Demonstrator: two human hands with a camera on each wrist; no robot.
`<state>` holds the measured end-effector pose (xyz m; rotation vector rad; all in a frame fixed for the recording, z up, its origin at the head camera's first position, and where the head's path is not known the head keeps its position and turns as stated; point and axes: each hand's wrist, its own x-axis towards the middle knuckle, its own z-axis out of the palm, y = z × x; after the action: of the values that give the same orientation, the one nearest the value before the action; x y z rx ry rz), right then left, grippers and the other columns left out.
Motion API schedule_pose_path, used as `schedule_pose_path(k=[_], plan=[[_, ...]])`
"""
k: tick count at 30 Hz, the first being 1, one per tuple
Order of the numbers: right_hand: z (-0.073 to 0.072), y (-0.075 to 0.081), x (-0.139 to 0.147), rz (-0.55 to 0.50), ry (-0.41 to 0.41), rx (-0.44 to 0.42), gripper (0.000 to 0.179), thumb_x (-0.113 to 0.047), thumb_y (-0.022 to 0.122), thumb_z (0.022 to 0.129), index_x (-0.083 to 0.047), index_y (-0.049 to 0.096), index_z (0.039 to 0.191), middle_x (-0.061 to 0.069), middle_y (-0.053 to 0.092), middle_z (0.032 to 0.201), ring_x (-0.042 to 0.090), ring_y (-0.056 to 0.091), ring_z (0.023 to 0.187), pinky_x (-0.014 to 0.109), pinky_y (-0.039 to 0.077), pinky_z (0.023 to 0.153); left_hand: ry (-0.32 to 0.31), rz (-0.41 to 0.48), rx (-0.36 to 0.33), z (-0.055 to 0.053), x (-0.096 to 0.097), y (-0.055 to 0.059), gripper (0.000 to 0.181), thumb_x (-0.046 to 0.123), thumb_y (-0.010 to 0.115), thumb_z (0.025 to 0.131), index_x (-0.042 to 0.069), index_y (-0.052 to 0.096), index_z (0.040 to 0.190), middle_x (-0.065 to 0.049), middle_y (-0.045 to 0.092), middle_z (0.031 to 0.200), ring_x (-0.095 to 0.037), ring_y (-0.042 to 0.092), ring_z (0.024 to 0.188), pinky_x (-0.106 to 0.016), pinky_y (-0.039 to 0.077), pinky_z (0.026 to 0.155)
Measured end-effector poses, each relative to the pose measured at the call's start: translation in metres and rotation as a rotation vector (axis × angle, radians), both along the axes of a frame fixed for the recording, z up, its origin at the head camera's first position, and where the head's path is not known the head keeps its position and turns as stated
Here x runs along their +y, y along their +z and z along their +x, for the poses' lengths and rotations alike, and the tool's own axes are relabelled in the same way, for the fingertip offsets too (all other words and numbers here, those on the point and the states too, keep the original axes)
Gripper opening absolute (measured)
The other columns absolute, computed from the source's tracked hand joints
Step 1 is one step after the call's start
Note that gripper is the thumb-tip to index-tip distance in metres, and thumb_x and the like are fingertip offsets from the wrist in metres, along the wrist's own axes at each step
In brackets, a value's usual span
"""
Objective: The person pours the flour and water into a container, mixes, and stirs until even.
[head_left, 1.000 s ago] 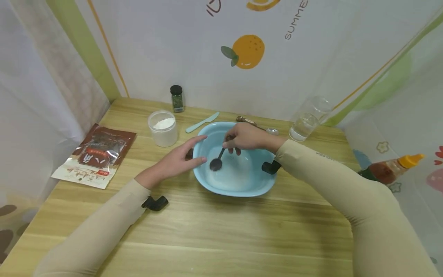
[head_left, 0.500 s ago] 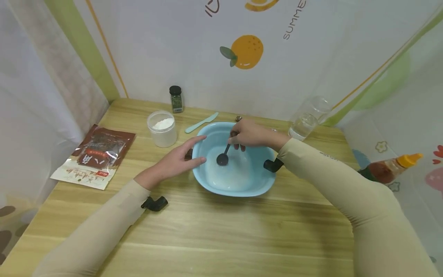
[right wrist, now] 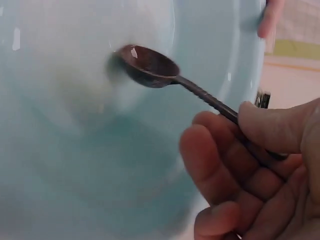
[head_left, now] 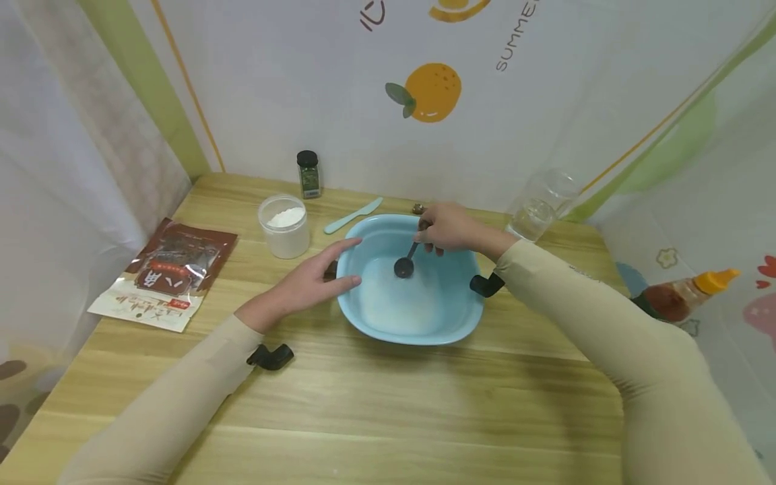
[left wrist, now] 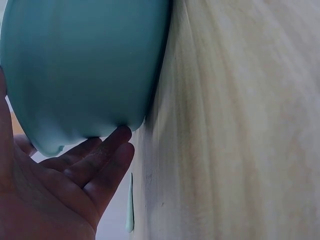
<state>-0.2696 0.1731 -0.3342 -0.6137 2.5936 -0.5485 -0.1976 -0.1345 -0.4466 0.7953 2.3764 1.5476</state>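
Note:
A light blue plastic basin (head_left: pixel 448 306) stands on the table with cloudy whitish liquid in its bottom. My left hand (head_left: pixel 312 279) holds its left side, thumb and forefinger at the rim. In the left wrist view, the other fingers (left wrist: pixel 107 160) lie against the outer wall. My right hand (head_left: pixel 448 228) pinches the handle of a small dark brown spoon (head_left: pixel 404 267) between thumb and fingers, inside the basin. From the right wrist view, the spoon's bowl (right wrist: pixel 150 65) looks wet and is low near the liquid; whether it touches is unclear.
Behind the basin lie a pale green plastic knife (head_left: pixel 353 215) and a partly hidden spoon handle (head_left: pixel 418 209). A jar of white powder (head_left: pixel 287 232), a black-capped spice bottle (head_left: pixel 309 176) and a brown packet (head_left: pixel 172 269) are leftward. A glass of water (head_left: pixel 536 214) and a sauce bottle (head_left: pixel 682 296) are rightward.
My right hand has swept the spoon rightward and slightly back through the basin. My left hand has stayed at the basin's left rim.

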Motion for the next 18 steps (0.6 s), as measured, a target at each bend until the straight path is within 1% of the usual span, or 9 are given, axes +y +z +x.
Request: schedule_pose_path(k=[2,3,5,7,9,11,13,16,18], plan=[[0.0,0.003,0.006,0.043,0.02,-0.004,0.024,-0.018,0.068,0.111,0.002,0.081,0.109,0.013,0.078,0.085,0.027,0.075,0.072,0.035,0.053,0.069,0.005,-0.01,0.009,0.0,0.0,0.001,0.078,0.03,0.074,0.108,0.014,0.036,0.174,-0.019,0.048,0.168,-0.037,0.067,0.135,-0.048,0.062,0.105],[0.001,0.005,0.008,0.065,0.05,-0.016,0.023,-0.018,0.069,0.111,0.0,0.082,0.107,0.012,0.079,0.084,0.027,0.076,0.073,0.036,0.054,0.07,0.005,-0.01,0.009,0.0,0.0,0.001,0.078,0.03,0.074,0.108,0.014,0.036,0.174,-0.02,0.047,0.168,-0.037,0.067,0.135,-0.049,0.062,0.106],[0.004,0.007,0.01,0.091,0.129,-0.073,0.021,-0.021,0.069,0.111,-0.005,0.082,0.104,0.01,0.079,0.085,0.026,0.076,0.075,0.037,0.054,0.073,0.003,-0.008,0.003,0.001,0.0,0.003,0.078,0.029,0.074,0.109,0.013,0.035,0.174,-0.021,0.048,0.168,-0.038,0.067,0.134,-0.05,0.062,0.106],[0.008,0.006,0.006,0.085,0.206,-0.125,0.022,-0.023,0.069,0.111,-0.008,0.082,0.101,0.008,0.079,0.086,0.029,0.076,0.079,0.037,0.052,0.073,0.007,-0.01,-0.002,0.001,-0.001,0.003,0.078,0.03,0.074,0.109,0.014,0.036,0.174,-0.02,0.047,0.168,-0.037,0.067,0.135,-0.05,0.062,0.106],[0.01,0.001,0.001,0.054,0.245,-0.155,0.023,-0.025,0.069,0.112,-0.009,0.082,0.103,0.01,0.08,0.089,0.031,0.077,0.081,0.036,0.051,0.072,0.006,-0.003,-0.009,0.001,-0.001,0.002,0.077,0.029,0.074,0.109,0.014,0.035,0.174,-0.021,0.049,0.167,-0.037,0.067,0.134,-0.049,0.062,0.106],[0.009,-0.003,-0.002,0.012,0.228,-0.149,0.025,-0.025,0.068,0.112,-0.005,0.082,0.108,0.013,0.08,0.091,0.034,0.077,0.081,0.035,0.05,0.069,0.003,0.005,-0.015,0.001,-0.001,0.001,0.077,0.028,0.074,0.109,0.014,0.035,0.174,-0.022,0.051,0.164,-0.037,0.067,0.134,-0.048,0.062,0.105],[0.005,-0.006,0.001,-0.017,0.172,-0.116,0.027,-0.023,0.067,0.113,-0.001,0.081,0.11,0.016,0.079,0.091,0.036,0.075,0.079,0.035,0.049,0.068,0.0,0.008,-0.016,0.001,-0.001,0.0,0.078,0.028,0.073,0.109,0.013,0.035,0.175,-0.022,0.051,0.164,-0.037,0.067,0.134,-0.048,0.062,0.105],[0.001,-0.003,0.009,0.004,0.087,-0.055,0.025,-0.02,0.067,0.112,0.001,0.081,0.108,0.016,0.078,0.087,0.034,0.074,0.074,0.035,0.05,0.068,0.006,-0.001,-0.012,0.001,0.0,0.001,0.078,0.029,0.074,0.109,0.015,0.035,0.175,-0.02,0.05,0.166,-0.036,0.067,0.134,-0.048,0.062,0.106],[0.001,-0.001,0.013,0.043,0.078,-0.054,0.024,-0.02,0.068,0.112,-0.001,0.081,0.105,0.013,0.078,0.085,0.031,0.073,0.073,0.035,0.051,0.07,0.013,-0.012,-0.006,0.001,0.001,0.001,0.077,0.03,0.074,0.109,0.016,0.036,0.175,-0.019,0.048,0.167,-0.036,0.066,0.135,-0.049,0.062,0.106]])
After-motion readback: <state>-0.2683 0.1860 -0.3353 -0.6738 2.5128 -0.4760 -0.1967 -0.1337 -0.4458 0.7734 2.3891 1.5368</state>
